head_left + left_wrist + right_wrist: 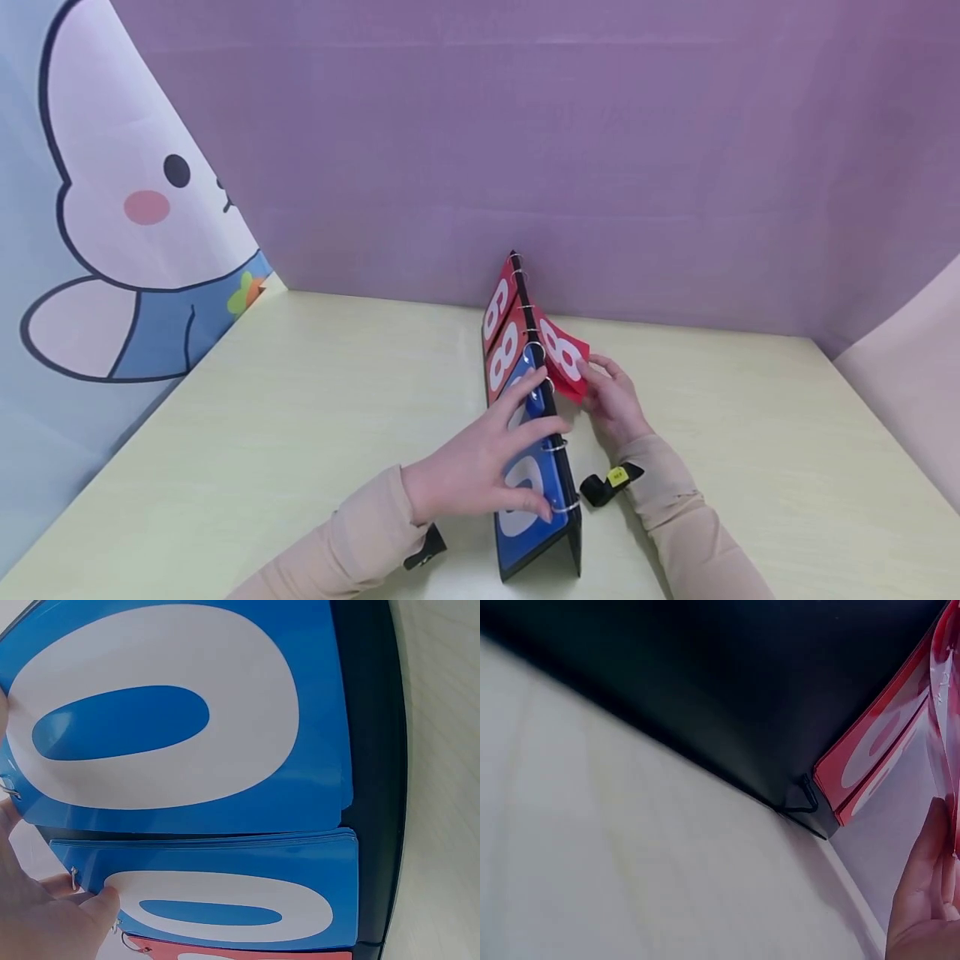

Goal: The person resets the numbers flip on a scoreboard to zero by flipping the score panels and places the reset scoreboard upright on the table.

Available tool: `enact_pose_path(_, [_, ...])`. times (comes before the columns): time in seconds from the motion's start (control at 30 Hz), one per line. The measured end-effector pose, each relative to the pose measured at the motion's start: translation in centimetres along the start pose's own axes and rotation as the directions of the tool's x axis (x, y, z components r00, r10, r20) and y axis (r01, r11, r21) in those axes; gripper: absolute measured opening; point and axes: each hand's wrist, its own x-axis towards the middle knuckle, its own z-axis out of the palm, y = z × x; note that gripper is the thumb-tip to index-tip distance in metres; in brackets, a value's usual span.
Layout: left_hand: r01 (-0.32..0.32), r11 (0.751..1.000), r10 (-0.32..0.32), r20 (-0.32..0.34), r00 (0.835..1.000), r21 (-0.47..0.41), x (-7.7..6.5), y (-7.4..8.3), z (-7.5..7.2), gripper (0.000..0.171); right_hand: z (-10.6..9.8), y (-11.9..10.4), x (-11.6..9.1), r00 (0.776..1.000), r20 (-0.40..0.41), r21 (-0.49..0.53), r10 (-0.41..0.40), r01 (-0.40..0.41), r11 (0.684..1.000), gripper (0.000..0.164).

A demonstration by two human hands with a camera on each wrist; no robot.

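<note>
A black flip scoreboard [568, 492] stands like a tent on the table, number cards ringed along its top edge. On its left face are blue cards [315, 750] showing white zeros and red cards [504, 354] beyond them. My left hand [487, 467] spreads over the blue cards, its fingers fairly straight and reaching the ringed edge. On the other side, my right hand [613, 404] pinches the outer edge of a red card with a white 8 [562, 352], turned over the top. In the right wrist view, the right hand [930, 900] shows only partly at the edge.
The pale wooden table [337, 400] surrounds the scoreboard. A purple cloth wall [525, 150] rises behind its far end, and a cartoon-printed cloth [105, 208] hangs at left. Black straps [611, 483] sit by both wrists. Several metal rings [555, 446] line the top edge.
</note>
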Motion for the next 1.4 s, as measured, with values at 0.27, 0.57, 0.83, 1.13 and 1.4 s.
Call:
enact_pose_path(0.27, [-0.020,1.000,0.021,-0.014,1.000,0.015,0.0,-0.1,0.1,0.077,0.1,0.2,0.2,0.995,-0.014,0.012,-0.095,0.095,0.995,0.017])
enact_pose_path(0.57, [-0.002,1.000,0.003,-0.010,1.000,0.021,-0.1,0.0,-0.1,0.079,-0.8,-0.7,0.8,0.995,0.032,-0.054,-0.090,0.092,0.994,0.009])
enact_pose_path(0.83, [0.019,1.000,-0.019,-0.001,1.000,0.006,-0.2,-0.1,-0.2,0.077,-1.9,-3.4,0.1,0.996,0.066,-0.062,-0.067,0.071,0.996,0.007])
enact_pose_path(1.13, [0.022,1.000,-0.022,0.015,1.000,-0.006,-0.1,-0.1,0.0,0.077,-1.9,-6.8,-1.6,0.985,0.133,-0.243,-0.109,0.139,0.960,0.064])
enact_pose_path(1.4, [-0.006,1.000,0.006,0.008,1.000,-0.003,-0.2,0.0,-0.1,0.077,-0.8,-11.2,-2.8,0.949,0.216,-0.309,-0.228,0.288,0.906,0.069])
